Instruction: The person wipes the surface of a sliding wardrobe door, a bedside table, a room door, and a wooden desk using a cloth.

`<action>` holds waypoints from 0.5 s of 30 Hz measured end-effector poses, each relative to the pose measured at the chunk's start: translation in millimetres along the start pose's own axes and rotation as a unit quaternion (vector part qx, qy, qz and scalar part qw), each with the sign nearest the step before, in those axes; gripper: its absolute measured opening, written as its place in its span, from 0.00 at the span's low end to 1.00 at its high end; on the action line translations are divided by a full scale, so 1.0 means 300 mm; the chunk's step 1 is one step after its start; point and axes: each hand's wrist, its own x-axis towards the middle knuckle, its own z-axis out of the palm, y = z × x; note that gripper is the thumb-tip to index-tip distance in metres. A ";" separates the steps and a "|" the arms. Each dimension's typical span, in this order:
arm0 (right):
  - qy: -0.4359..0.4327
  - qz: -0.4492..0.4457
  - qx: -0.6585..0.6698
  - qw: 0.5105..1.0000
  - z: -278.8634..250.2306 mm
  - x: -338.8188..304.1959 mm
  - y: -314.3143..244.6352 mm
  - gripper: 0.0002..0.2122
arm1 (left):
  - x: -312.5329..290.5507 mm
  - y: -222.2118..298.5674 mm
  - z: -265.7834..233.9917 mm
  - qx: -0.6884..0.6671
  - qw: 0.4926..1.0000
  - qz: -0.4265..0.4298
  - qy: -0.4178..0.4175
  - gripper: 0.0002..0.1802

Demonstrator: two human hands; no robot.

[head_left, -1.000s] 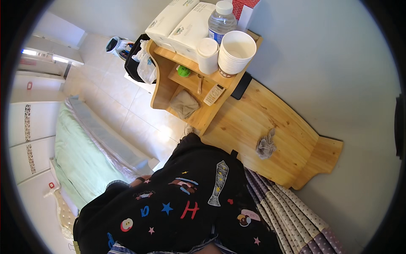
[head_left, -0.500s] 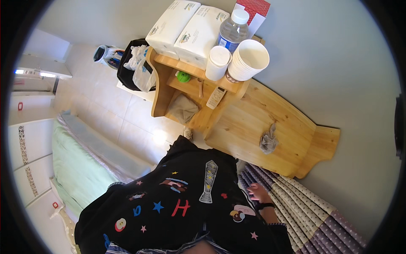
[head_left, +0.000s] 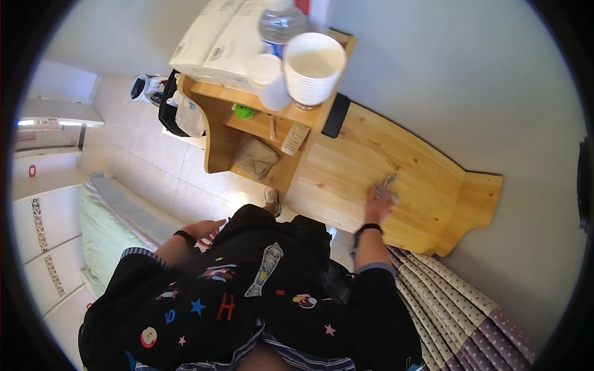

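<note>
My right hand (head_left: 378, 207) reaches over the light wooden desktop (head_left: 334, 173), its fingers closed on a small crumpled grey cloth (head_left: 388, 183). Part of the cloth sticks out past the fingertips, and the palm hides the rest. At my waist on the left, my left hand (head_left: 207, 231) hangs above the black smock (head_left: 204, 297), holding nothing, with its fingers loosely stretched. A folded grey-brown cloth (head_left: 256, 158) lies in the lower cubby of the wooden shelf unit (head_left: 215, 139), left of the desktop.
White tissue packs (head_left: 210, 37), a clear bottle (head_left: 281, 28), a lidded white cup (head_left: 267, 77) and stacked paper cups (head_left: 314, 68) crowd the shelf top. A remote control (head_left: 295, 140), a green item (head_left: 244, 112) and a flat black object (head_left: 336, 115) are nearby. A dotted curtain (head_left: 445, 290) hangs below.
My right hand has moved up from beside the smock onto the grey cloth, which has changed shape. My left hand has come into sight. The view has shifted, uncovering the flat black object.
</note>
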 end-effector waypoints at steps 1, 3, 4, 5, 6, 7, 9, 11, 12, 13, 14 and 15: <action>-0.039 -0.009 0.109 0.993 0.002 -0.087 -0.124 0.40 | -0.040 -0.007 0.050 0.045 0.999 0.029 0.010 0.36; 0.043 -0.112 0.039 0.992 0.127 -0.225 -0.113 0.31 | -0.021 0.067 0.125 0.158 0.986 0.053 -0.010 0.36; -0.019 -0.149 0.087 0.985 0.110 -0.324 -0.140 0.26 | 0.010 0.058 0.161 0.238 0.968 0.070 -0.020 0.37; -0.032 -0.240 0.054 0.969 0.080 -0.376 -0.098 0.23 | 0.085 0.007 0.184 0.219 0.965 0.144 -0.003 0.36; -0.039 -0.328 0.026 0.943 0.054 -0.426 -0.052 0.20 | 0.105 0.021 0.203 0.216 0.966 0.144 -0.003 0.36; -0.080 -0.338 0.023 0.937 0.022 -0.425 0.018 0.20 | 0.116 0.045 0.221 0.273 0.947 0.170 0.024 0.34; -0.151 -0.322 -0.005 0.934 -0.056 -0.361 0.152 0.22 | 0.283 -0.013 0.212 0.419 0.844 0.322 0.094 0.29; -0.110 -0.285 -0.047 0.951 -0.069 -0.209 0.362 0.26 | 0.216 0.123 0.253 0.394 0.854 0.255 0.226 0.26; -0.042 -0.274 -0.057 0.959 -0.053 -0.112 0.480 0.27 | 0.117 0.228 0.287 0.345 0.869 0.217 0.280 0.24; -0.064 -0.246 -0.119 0.960 -0.098 -0.002 0.527 0.28 | 0.096 0.246 0.288 0.315 0.872 0.180 0.329 0.23; -0.045 -0.200 -0.139 0.969 -0.127 0.126 0.597 0.30 | 0.088 0.263 0.299 0.290 0.875 0.143 0.359 0.23; -0.028 -0.150 -0.158 0.976 -0.156 0.250 0.671 0.32 | 0.133 0.244 0.316 0.283 0.874 0.138 0.369 0.23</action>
